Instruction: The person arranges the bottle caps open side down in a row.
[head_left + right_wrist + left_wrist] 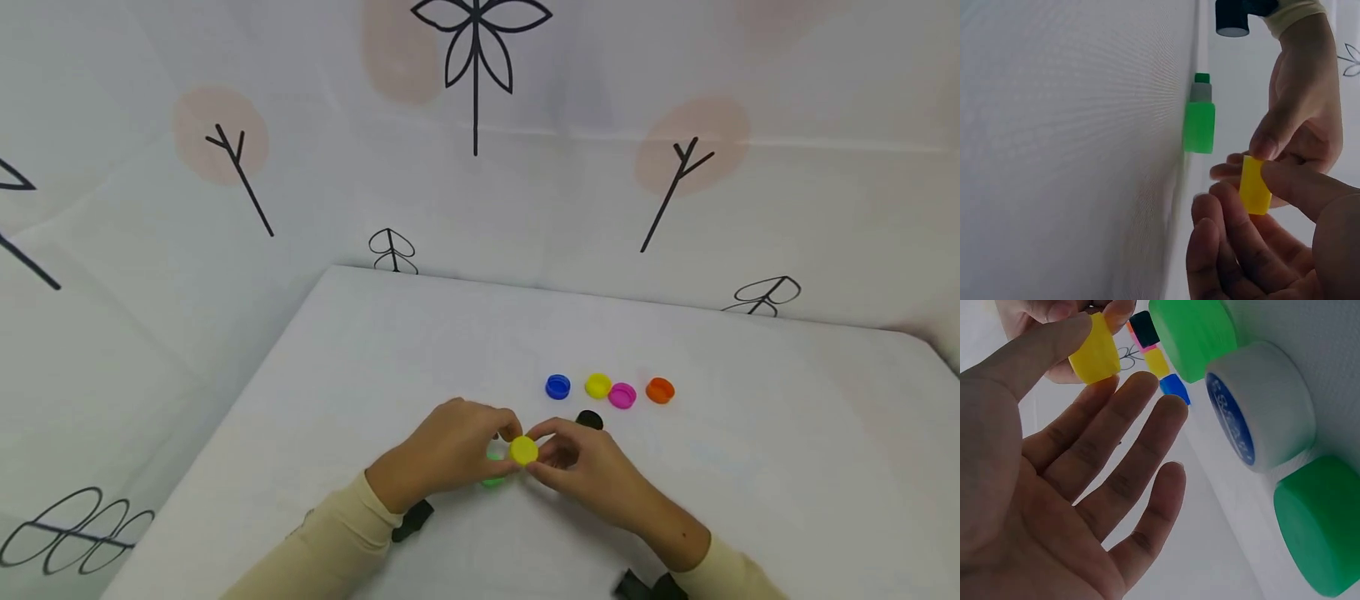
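Between both hands is a yellow bottle cap (pixel 523 451), raised off the white table. My left hand (pixel 453 446) pinches one side of it with thumb and index finger, the other fingers spread apart in the left wrist view. From the opposite side my right hand (pixel 592 471) pinches it with thumb and fingertips. Below the left hand is a light green cap (pixel 492 482), partly hidden. Beside that, the left wrist view has a whitish cap (pixel 1266 406) with a blue lettered face and a dark green cap (pixel 1322 525). A black cap (pixel 590 419) lies just behind the right hand.
Farther back on the white table (pixel 420 333) lie a blue cap (pixel 557 387), another yellow cap (pixel 597 386), a pink cap (pixel 622 396) and an orange cap (pixel 660 391). The yellow and pink ones sit side by side. Behind the table hangs a patterned cloth (pixel 540 217).
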The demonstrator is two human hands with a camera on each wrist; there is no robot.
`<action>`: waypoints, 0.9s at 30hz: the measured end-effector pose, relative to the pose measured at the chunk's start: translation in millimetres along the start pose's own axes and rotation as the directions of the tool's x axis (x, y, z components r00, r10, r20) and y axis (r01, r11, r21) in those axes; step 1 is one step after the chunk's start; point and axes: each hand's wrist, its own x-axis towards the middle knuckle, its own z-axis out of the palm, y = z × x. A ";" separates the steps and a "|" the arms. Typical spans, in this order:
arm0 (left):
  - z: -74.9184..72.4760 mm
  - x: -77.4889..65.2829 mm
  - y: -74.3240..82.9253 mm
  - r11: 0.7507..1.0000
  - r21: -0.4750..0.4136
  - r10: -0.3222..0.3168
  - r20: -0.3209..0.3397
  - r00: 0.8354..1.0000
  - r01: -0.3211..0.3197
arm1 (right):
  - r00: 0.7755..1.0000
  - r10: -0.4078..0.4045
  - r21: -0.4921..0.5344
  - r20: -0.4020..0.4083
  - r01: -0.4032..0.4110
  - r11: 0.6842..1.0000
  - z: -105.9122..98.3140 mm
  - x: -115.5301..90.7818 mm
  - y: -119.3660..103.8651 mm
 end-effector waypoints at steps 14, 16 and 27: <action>7.9 0.0 1.8 0.998 0.058 -0.017 0.087 0.996 0.012 | 0.997 -0.011 -0.040 0.079 0.014 0.999 3.7 -1.0 8.1; 9.1 0.0 2.2 0.997 0.071 -0.017 0.093 0.996 0.011 | 0.996 -0.016 -0.040 0.084 0.019 0.999 4.3 -1.5 8.8; 16.6 -2.9 3.5 0.995 0.100 -0.036 0.102 0.994 0.026 | 0.994 -0.003 -0.081 0.110 0.012 0.997 7.0 -2.8 9.7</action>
